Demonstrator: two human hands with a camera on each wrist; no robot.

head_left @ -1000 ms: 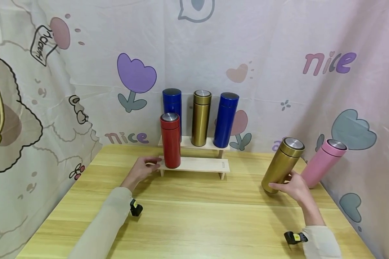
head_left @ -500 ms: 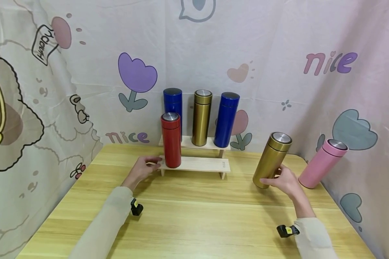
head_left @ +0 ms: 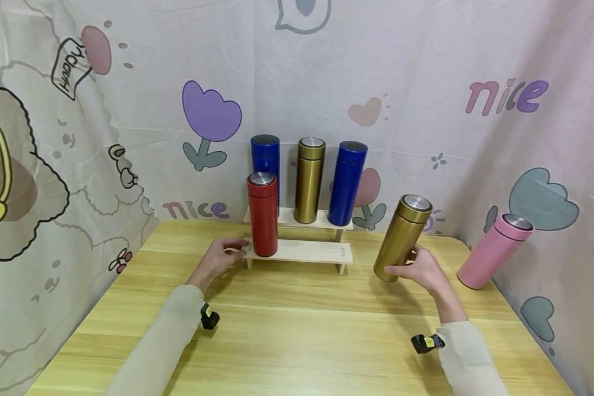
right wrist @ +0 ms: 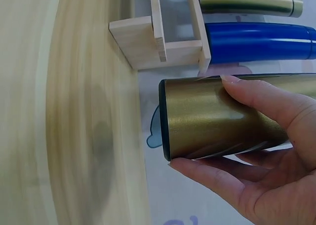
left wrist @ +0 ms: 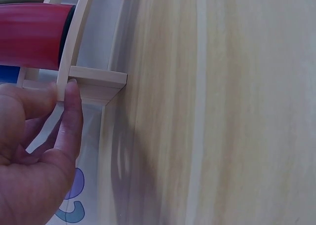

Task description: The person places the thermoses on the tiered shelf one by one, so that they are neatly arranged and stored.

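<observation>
My right hand [head_left: 422, 270] grips a gold thermos bottle [head_left: 402, 236] low on its body, to the right of a two-step wooden stand [head_left: 312, 251]. The bottle leans to the right, its steel-topped lid uppermost. In the right wrist view its dark base rim [right wrist: 164, 121] shows above the tabletop. My left hand [head_left: 219, 259] pinches the left end of the lower step between thumb and fingers, seen close in the left wrist view. Beside it, a red thermos bottle [head_left: 264, 225] stands on that step.
On the upper step stand a blue bottle [head_left: 266, 154] partly behind the red one, a second gold bottle [head_left: 308, 187] and another blue bottle [head_left: 347, 187]. A pink bottle [head_left: 492, 253] stands at the table's right edge. A printed curtain [head_left: 297, 82] hangs behind.
My right hand has carried the gold bottle leftward and slightly farther back, away from the pink bottle and nearer the stand. The left hand has kept its place at the lower step.
</observation>
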